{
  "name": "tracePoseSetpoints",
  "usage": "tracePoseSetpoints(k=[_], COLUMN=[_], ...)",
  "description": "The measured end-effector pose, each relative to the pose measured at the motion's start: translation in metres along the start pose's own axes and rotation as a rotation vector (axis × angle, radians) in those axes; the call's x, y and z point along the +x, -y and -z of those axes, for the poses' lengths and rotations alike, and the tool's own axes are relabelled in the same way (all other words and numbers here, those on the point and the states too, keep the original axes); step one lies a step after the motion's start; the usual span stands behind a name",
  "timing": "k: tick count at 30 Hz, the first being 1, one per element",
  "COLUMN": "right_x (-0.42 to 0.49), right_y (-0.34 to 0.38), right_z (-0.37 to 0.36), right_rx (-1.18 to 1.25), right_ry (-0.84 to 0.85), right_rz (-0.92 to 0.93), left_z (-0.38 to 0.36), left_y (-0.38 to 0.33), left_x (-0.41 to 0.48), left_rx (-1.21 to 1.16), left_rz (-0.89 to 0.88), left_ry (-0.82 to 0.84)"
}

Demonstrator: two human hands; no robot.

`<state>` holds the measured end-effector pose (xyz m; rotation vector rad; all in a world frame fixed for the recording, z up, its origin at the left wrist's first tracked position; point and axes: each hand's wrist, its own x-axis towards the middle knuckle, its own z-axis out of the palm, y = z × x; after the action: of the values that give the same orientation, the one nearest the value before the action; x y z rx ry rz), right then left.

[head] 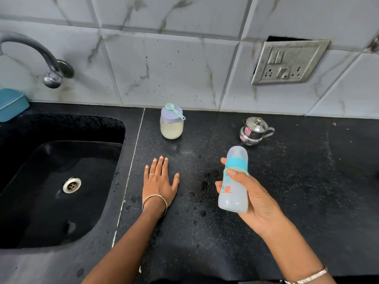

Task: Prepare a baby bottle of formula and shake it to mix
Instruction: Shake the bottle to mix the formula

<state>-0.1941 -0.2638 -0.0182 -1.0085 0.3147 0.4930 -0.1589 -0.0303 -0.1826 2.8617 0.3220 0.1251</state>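
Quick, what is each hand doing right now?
Left hand: open, fingers straight, flat on the black speckled stone counter.
Right hand: closed around the clear plastic baby bottle with the turquoise collar, holding it above the counter.

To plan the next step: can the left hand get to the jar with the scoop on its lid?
Probably yes. The left hand lies flat and empty on the counter, and the jar stands ahead of it with only bare counter between.

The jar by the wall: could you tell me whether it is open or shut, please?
Shut: its purple lid sits on the jar, with a green scoop lying on top.
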Motion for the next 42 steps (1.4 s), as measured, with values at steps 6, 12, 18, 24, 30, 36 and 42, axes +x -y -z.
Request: tracePoseSetpoints(k=[6,12,18,24,30,36,42], right_x=[-0.006,-0.013,-0.016,-0.016,-0.012,-0.012,-0.004], right_y=[0.006,0.007,0.01,0.026,0.039,0.044,0.041], right_z=[-0.002,-0.005,-0.007,-0.006,-0.002,0.001,-0.002], right_rx=[-0.009,-0.101,-0.093,-0.274,-0.106,-0.385,-0.406], right_ry=[-0.001,0.053,0.083,-0.011,-0.133,-0.12,-0.128], right_rz=[0.095,0.153,0.151,0.258,0.415,0.318,0.248], left_z=[0.0,0.0,0.002,0.002,0.002,-0.002,-0.001], left_y=[0.0,0.001,0.0,0.0,-0.001,0.001,0.001], left_x=[-0.001,-0.001,-0.002,-0.001,-0.001,0.0,0.0], left_rx=[-0.012,-0.027,-0.033,-0.026,-0.024,-0.023,-0.008], left_rz=[0.0,0.001,0.003,0.002,-0.005,-0.001,0.0], left_ry=[-0.01,-0.016,-0.007,0.0,0.002,-0.026,-0.01])
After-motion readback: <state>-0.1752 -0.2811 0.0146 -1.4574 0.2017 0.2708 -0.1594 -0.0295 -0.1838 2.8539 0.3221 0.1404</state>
